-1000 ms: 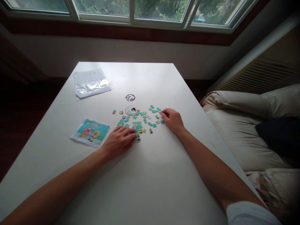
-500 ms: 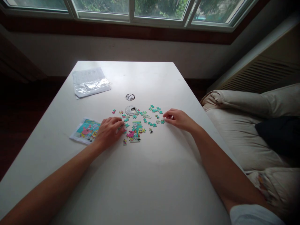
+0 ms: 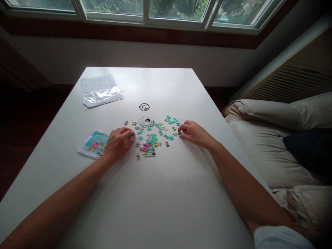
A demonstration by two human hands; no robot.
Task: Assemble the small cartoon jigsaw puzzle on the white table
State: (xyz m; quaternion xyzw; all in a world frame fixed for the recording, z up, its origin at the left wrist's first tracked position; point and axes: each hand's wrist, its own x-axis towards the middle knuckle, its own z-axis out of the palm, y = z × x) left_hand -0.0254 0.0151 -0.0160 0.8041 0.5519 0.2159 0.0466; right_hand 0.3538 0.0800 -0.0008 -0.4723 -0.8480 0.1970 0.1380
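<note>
A small assembled patch of a cartoon jigsaw (image 3: pixel 149 145) lies mid-table on the white table (image 3: pixel 160 200). Several loose teal and pink pieces (image 3: pixel 161 128) are scattered behind it. My left hand (image 3: pixel 118 141) lies just left of the patch, its fingers curled and pinching a teal piece at the fingertips. My right hand (image 3: pixel 194 133) sits at the right end of the scatter, thumb and forefinger closed on a small teal piece (image 3: pixel 179 132) that lies on the table. The printed reference picture (image 3: pixel 92 144) is partly hidden under my left hand.
A clear plastic bag on a printed sheet (image 3: pixel 100 91) lies at the far left. A round cable hole (image 3: pixel 144 107) and its loose cap (image 3: pixel 144 121) sit behind the pieces. A cream sofa (image 3: pixel 272 145) stands beside the table's right edge, and windows run along the far wall.
My left hand has left the assembled patch and moved left and back to the loose pieces, uncovering the patch. My right hand's fingers have closed onto a teal piece.
</note>
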